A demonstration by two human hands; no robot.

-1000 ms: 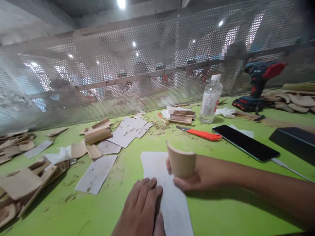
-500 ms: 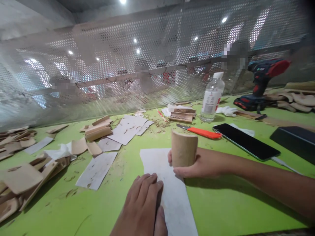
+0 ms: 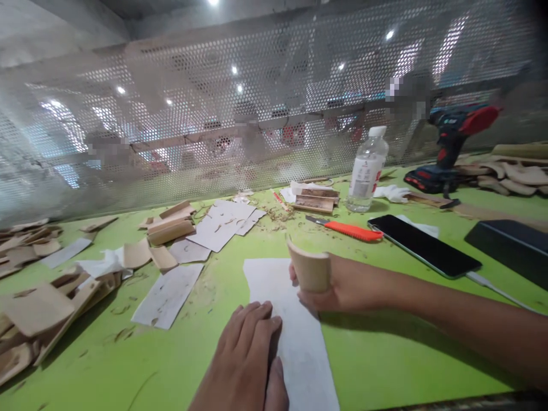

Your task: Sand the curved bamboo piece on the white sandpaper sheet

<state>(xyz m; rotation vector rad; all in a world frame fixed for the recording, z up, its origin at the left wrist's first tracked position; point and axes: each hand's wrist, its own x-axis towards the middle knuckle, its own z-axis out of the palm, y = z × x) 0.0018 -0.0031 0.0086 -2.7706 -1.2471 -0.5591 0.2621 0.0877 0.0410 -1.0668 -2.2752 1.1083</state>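
Fingers of the left hand [image 3: 250,354] lie flat and close together on the near left part of a pale sheet [image 3: 291,331], palm down, pressing it to the green table [image 3: 385,365]; this grip holds nothing, only bears down. The wrist enters from the near edge, fingertips pointing far.

The right hand [image 3: 342,285] reaches in from the right, its forearm stretched across the near right of the table. Its grip is closed on a curved tan wood piece [image 3: 309,269], thumb on the near side and the other fingers behind, so the piece stands upright with its lower edge on or just above the far part of the sheet; which one I cannot tell.

Farther off, an orange knife [image 3: 349,229] lies right of centre, with a black phone [image 3: 423,246] just right of it and a clear bottle [image 3: 366,171] beyond. A drill [image 3: 451,145] stands at the far right. Wood scraps [image 3: 38,308] pile up at the left.
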